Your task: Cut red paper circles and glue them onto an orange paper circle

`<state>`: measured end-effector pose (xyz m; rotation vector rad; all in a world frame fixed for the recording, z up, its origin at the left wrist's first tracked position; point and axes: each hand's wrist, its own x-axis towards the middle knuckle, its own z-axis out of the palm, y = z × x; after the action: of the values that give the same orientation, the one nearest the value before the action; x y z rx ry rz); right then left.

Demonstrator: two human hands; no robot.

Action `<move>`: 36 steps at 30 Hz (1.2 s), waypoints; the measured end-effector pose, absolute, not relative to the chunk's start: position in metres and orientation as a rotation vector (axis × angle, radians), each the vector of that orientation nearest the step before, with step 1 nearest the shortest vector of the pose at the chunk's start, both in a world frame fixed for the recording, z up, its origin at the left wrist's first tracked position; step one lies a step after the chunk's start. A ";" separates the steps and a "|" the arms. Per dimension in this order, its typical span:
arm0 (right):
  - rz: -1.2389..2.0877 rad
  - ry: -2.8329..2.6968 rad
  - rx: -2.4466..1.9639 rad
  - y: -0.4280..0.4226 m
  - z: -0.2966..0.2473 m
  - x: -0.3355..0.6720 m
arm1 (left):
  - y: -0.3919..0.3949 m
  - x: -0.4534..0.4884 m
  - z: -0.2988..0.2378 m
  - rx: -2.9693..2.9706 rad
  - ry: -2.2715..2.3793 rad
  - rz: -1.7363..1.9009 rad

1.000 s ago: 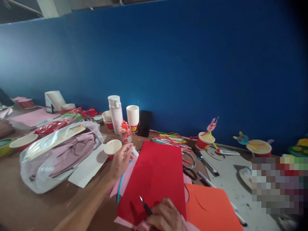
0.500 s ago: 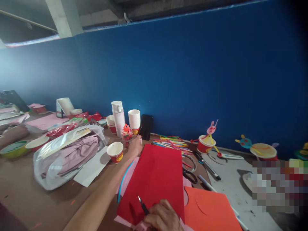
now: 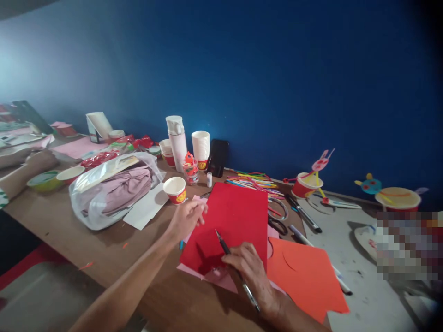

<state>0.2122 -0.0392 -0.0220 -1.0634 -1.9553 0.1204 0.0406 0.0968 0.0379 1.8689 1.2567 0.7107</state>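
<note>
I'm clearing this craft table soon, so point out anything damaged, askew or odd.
Small things only. The orange sheet has a curved cut near its left edge and a stepped lower right corner. Red paper scraps lie on the table near its front edge. Nothing looks spilled.

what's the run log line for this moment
left hand: on left edge of red sheet | right hand: grips pen, tip on red sheet | nearby: paper cup, orange sheet
</note>
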 end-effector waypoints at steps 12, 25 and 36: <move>-0.130 -2.171 -1.073 -0.042 -0.008 0.205 | 0.024 0.051 0.020 1.001 0.866 0.650; 0.289 -2.229 -1.009 -0.054 0.002 0.197 | 0.027 0.025 0.020 1.184 1.007 0.662; -0.287 -2.003 -1.598 -0.027 0.002 0.275 | 0.048 -0.045 0.026 1.346 1.250 0.535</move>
<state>0.2748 -0.0271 0.0023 -1.5981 -2.0033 -0.2873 -0.0450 0.0478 0.0257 1.3460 1.2499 0.5354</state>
